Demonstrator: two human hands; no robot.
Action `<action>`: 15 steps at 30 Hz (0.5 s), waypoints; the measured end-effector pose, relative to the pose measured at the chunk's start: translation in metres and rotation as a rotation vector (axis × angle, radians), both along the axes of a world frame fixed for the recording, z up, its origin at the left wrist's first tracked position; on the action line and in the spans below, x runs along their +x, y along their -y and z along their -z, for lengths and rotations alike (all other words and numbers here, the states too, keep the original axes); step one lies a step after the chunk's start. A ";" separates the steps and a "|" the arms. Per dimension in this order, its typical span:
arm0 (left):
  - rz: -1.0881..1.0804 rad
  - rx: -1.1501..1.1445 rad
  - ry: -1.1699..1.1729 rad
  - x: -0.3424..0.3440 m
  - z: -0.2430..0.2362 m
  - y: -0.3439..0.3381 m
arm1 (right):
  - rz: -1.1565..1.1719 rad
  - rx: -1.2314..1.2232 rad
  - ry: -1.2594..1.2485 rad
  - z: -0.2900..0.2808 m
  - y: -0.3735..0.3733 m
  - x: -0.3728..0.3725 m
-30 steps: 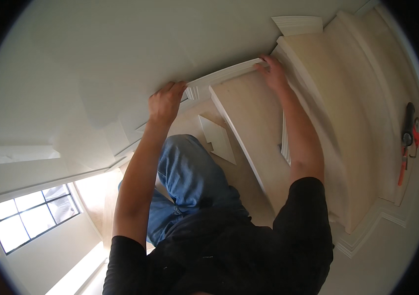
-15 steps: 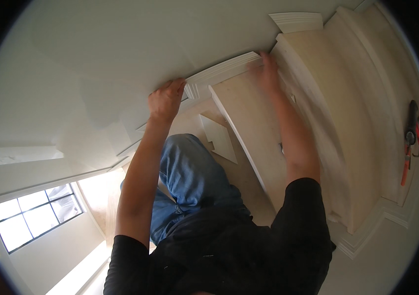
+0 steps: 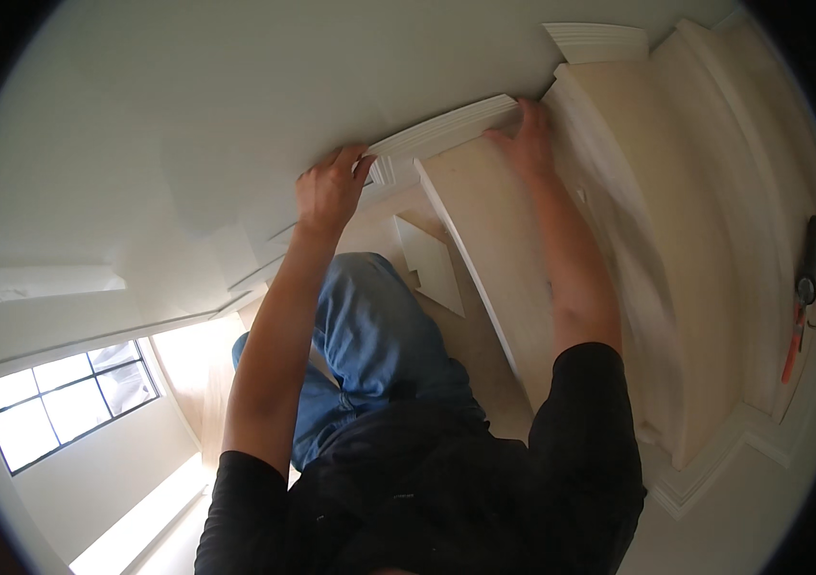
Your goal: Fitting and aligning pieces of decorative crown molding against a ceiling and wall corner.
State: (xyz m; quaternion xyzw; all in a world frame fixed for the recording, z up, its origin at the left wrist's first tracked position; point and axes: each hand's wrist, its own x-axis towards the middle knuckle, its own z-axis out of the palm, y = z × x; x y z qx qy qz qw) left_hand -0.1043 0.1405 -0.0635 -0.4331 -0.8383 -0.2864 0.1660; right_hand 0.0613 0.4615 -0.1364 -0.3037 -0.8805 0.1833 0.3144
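Here, along the foot of the pale wall point(image 3: 187, 125), a white moulding strip point(image 3: 446, 126) is being handled at both ends, set where the wall meets the wooden stair tread point(image 3: 484, 211). Its left end is pinched by the left hand point(image 3: 331, 187), fingertips and thumb brought together on it, knuckles bent. Over at the far end, the strip is met by the right hand point(image 3: 527, 142): thumb and fingers are held apart about the corner, touching it, though how firmly it is clamped there cannot be told. A thin dark line is seen along the strip's upper edge, against the wall, and its ridges are turned downward near the left hand.

Up on the next step point(image 3: 633, 144), another ridged moulding piece point(image 3: 599, 42) is propped near the wall. Below, beside the jeans-clad knee point(image 3: 365, 297), a flat pale board point(image 3: 430, 264) with a notched edge is seen lying past the tread's white front edge. Out to the far right, a black-and-orange tool point(image 3: 807, 287) is placed on a higher step, well apart from both hands. At lower left, light is let in through a dark-barred window point(image 3: 72, 398).
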 end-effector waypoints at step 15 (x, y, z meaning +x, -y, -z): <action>0.023 0.103 0.031 -0.008 -0.001 -0.003 | -0.125 0.187 -0.008 -0.022 -0.033 0.005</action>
